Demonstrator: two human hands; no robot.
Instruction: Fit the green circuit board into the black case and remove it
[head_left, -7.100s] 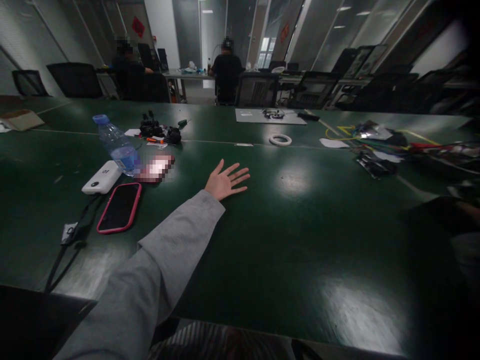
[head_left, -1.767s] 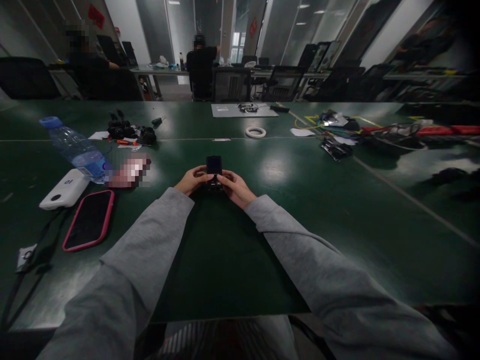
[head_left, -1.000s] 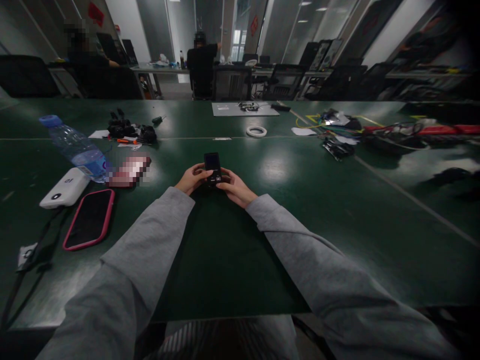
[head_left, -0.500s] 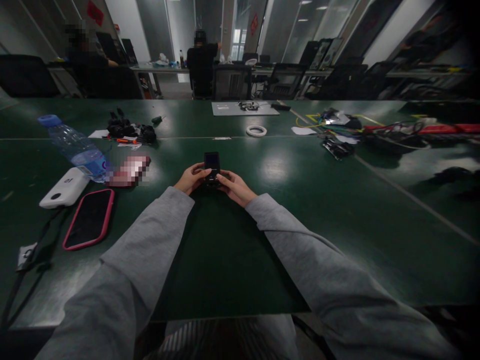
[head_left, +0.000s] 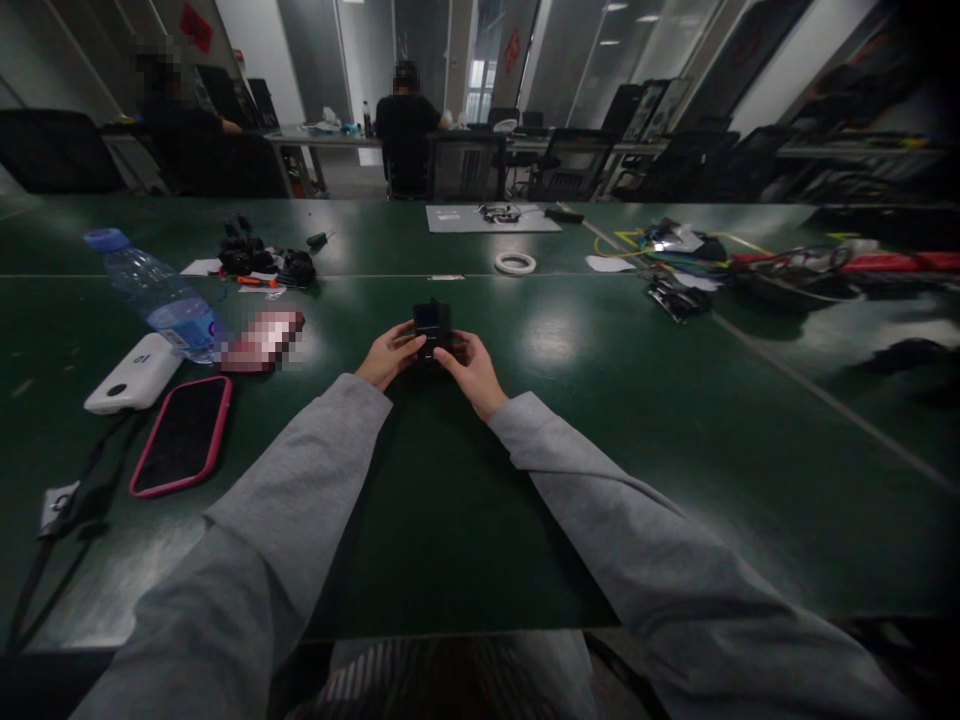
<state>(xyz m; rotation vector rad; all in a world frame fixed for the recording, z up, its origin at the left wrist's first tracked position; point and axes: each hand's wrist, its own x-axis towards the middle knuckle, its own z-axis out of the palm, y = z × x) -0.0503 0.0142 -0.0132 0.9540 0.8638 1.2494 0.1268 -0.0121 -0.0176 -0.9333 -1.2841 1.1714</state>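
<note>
Between my two hands is a small black device with a screen (head_left: 429, 318), lifted a little over the green table and tilted toward me. My left hand (head_left: 390, 358) grips its left edge, thumb on the front below the screen. On the right, my right hand (head_left: 475, 374) has its thumb at the lower front corner and its fingers behind the right side. One side face of the device shows at the right. The fingers hide its lower part and back, and its exact kind is unclear.
To the left are a water bottle (head_left: 161, 300), a white power bank (head_left: 135, 375) with a cable, and a pink-cased phone (head_left: 184, 436). A tape roll (head_left: 515, 263) and grey board (head_left: 491, 219) lie ahead. Tangled wires (head_left: 682, 245) sit right. People sit beyond the green table (head_left: 465, 520).
The device has turned slightly, so more of its right side shows. My right hand's fingers have shifted along that side. The whole view has moved a little.
</note>
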